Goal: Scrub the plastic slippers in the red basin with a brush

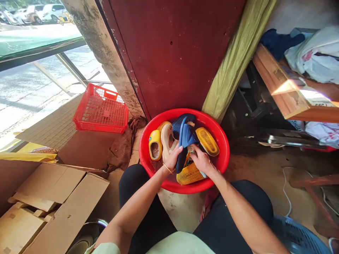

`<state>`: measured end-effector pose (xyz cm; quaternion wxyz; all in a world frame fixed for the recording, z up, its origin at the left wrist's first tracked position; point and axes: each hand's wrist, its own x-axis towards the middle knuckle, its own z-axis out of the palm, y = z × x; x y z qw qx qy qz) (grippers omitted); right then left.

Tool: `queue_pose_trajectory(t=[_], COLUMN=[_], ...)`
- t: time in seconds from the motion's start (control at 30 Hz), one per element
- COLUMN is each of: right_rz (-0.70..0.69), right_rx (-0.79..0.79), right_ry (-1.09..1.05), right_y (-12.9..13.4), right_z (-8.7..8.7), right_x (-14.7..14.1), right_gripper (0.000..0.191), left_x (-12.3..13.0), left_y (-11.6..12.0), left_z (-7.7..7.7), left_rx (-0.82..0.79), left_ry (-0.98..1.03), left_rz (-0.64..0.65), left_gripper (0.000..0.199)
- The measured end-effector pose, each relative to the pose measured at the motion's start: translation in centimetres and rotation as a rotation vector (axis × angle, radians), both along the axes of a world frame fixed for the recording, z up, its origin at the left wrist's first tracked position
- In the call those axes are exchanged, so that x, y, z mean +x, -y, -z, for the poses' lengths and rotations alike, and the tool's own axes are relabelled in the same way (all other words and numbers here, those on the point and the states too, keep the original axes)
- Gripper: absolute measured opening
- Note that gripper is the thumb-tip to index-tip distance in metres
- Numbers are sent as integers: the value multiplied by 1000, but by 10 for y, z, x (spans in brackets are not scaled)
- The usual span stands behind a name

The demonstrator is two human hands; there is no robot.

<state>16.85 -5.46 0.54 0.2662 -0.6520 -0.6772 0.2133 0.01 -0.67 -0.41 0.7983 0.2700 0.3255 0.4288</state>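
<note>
A blue slipper [188, 135] is held tilted above a red basin [224, 155]. My left hand [172, 158] is closed around its near left side. My right hand [203, 160] is closed at the slipper's opening on what looks like a scrubbing brush; a pale blue handle end [202, 174] shows below the palm, the rest mostly covered. Around them in the basin lie a yellow clog [155, 144], a beige clog [166, 139], a dark blue slipper [182, 120] and yellow slippers, one sole up at the right [208, 141], another near the front rim [189, 174].
A red plastic crate [102, 109] and a brown cloth [122, 151] lie left of the basin. Open cardboard boxes [69, 201] stand front left. Behind is a dark red door [172, 53]; a wooden table [288, 84] and a blue basket [296, 236] are at right.
</note>
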Motion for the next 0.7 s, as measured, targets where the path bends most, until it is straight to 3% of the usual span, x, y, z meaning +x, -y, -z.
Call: queue_pose_trajectory(t=[0.1,0.23,0.33,0.4,0.53,0.6,0.7], right_rz=[56,-198,-337,-330,-145,-124,-234], right_rx=[-7,-15,-5,-20,-63,-26,30], right_ry=[-25,-67,-10,93,268,249,187], right_y=[-12,12,34,40,37,36,36], right_z=[-2,3,8,8,2,0,0], right_x=[-2,-21,-18,0,34,34,16], right_gripper=[44,61,63,65,66,64,62], left_x=[3,-14,-29,-33,-31,-29,-27], left_y=[5,-16,-33,-38,-37,-35,-33], left_z=[5,-1,-8,-12,-14,-14,-14], left_rx=[6,-140,-180,-159,-173,-190,-179], left_ry=[-62,33,100,108,88,75,47], left_rz=[27,-62,-128,-169,-145,-134,-166], left_gripper=[51,60,66,64,65,68,64])
